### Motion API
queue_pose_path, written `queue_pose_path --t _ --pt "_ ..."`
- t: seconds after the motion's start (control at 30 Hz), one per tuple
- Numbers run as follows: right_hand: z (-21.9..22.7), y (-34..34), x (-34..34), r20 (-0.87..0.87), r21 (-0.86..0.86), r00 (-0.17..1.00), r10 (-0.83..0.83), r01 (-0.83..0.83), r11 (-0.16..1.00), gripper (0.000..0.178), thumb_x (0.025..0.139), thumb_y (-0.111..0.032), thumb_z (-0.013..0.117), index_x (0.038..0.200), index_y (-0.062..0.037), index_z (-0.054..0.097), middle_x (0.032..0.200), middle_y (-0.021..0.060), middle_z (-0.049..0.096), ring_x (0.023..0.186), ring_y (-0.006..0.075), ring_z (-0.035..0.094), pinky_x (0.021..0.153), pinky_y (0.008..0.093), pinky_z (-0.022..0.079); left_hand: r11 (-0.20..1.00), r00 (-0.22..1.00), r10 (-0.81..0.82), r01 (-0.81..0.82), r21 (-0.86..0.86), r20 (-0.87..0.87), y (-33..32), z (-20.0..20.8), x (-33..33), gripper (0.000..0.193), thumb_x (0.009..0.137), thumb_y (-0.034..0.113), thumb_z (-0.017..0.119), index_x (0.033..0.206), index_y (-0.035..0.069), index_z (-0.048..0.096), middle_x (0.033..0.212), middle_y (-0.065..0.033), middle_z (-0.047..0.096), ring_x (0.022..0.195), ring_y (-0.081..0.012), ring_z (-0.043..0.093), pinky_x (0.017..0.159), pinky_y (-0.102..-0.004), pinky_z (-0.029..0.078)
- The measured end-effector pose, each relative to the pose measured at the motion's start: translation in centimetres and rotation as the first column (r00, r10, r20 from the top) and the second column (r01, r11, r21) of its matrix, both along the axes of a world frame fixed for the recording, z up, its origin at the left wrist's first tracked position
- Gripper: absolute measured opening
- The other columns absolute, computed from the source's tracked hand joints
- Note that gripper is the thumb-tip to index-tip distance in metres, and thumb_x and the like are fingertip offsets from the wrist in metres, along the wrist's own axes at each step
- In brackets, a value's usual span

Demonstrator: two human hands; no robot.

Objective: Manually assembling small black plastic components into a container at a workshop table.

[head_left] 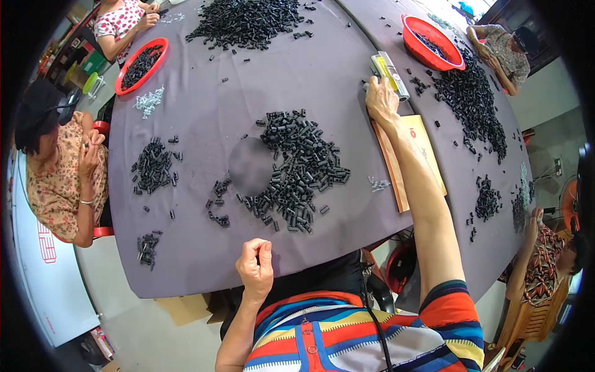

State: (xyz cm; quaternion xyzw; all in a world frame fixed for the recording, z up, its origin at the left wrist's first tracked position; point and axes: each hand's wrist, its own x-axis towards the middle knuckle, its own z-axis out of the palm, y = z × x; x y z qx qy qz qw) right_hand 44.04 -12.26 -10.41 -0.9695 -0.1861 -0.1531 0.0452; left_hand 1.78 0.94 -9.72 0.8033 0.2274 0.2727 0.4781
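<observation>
My left hand (255,270) is closed in a fist just off the table's front edge, thumb pressed against the curled fingers. Anything inside it is hidden. My right arm stretches far across the table. My right hand (382,99) lies against the left side of a long, narrow grey-white box (400,87) with a yellow part, its fingers bent down; what they pinch is hidden. Under that forearm lies a tan paper envelope or folder (423,146). In front of me spreads a big heap of short black plastic tubes (304,164). A few small silvery pins (379,183) lie to its right.
A blurred round grey patch (251,166) covers the heap's left edge. Smaller piles of black pieces (154,166) lie left, larger ones far off and right. Red baskets (141,65) stand on the grey-covered table (204,248). Several co-workers sit around it, including a person (65,167) at left.
</observation>
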Motion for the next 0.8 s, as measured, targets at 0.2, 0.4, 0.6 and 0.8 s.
queue_pose_path --t 0.2,0.4,0.6,0.8 --pt "-0.8 0.1 0.5 0.02 -0.033 0.999 0.037 -0.037 0.999 0.016 0.086 -0.012 0.047 0.097 -0.0007 0.052 0.095 0.0204 0.055 0.078 0.0355 0.064 0.067 0.0425 0.053 1.0 0.999 0.017 -0.017 0.004 -0.043 0.0 0.3 -0.1 0.011 0.087 0.01 0.06 0.083 0.004 0.053 0.064 -0.0034 0.055 0.052 -0.011 0.048 0.05 -0.0247 0.041" --pt "-0.6 -0.6 1.1 0.055 -0.037 0.986 0.157 -0.155 0.987 0.012 0.084 -0.005 0.048 0.092 0.0033 0.051 0.092 0.0236 0.055 0.077 0.0367 0.064 0.067 0.0421 0.054 1.0 0.999 0.012 -0.011 0.029 -0.036 0.0 0.0 -0.1 0.01 0.087 0.01 0.06 0.084 0.004 0.053 0.064 -0.0035 0.054 0.053 -0.0104 0.048 0.05 -0.0239 0.04" --pt "-0.8 -2.0 1.2 0.069 0.149 0.984 0.162 -0.171 0.974 0.013 0.084 -0.005 0.046 0.093 0.0038 0.05 0.092 0.0254 0.055 0.079 0.0409 0.061 0.07 0.0442 0.053 1.0 1.0 0.005 -0.004 0.026 -0.011 -0.2 0.1 0.2 0.009 0.087 0.008 0.06 0.085 0.003 0.053 0.065 -0.0033 0.054 0.053 -0.0096 0.047 0.051 -0.0232 0.04" --pt "2.4 -4.4 2.2 -0.184 0.583 0.983 -0.024 0.129 0.802 0.023 0.077 -0.013 0.06 0.096 0.0001 0.061 0.086 0.0215 0.064 0.082 0.0345 0.064 0.074 0.0389 0.049 1.0 1.0 -0.014 0.014 -0.014 -0.022 -0.2 0.1 0.1 0.009 0.089 0.007 0.056 0.083 0.003 0.051 0.065 0.0033 0.048 0.056 -0.0038 0.038 0.051 -0.0188 0.033"
